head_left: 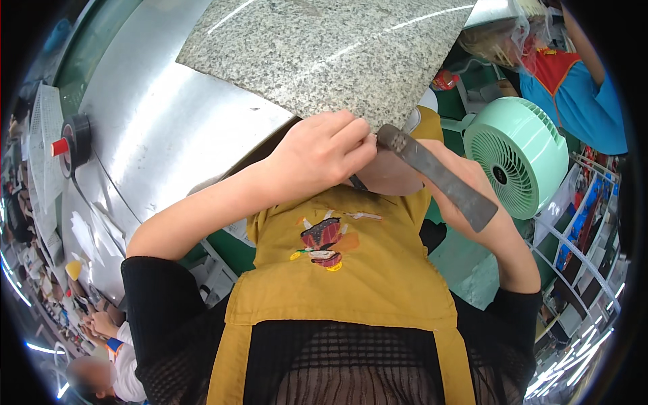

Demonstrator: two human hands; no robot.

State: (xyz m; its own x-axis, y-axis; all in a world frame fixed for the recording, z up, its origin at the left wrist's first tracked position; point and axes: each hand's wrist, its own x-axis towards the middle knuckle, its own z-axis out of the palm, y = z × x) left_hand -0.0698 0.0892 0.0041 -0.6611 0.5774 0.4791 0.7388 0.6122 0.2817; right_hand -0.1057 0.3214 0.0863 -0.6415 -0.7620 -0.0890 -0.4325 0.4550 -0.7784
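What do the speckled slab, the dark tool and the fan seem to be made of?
Speckled slab: probably polished granite; grey grains, reflected light streaks.
Dark tool: likely metal; dull, scuffed surface.
Fan: apparently plastic; smooth, softly glossy, evenly mint-green.

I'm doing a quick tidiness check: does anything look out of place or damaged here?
Mildly: loose white pieces lie jumbled on the metal table, at left, which looks untidy. I see no clear spill or damage.
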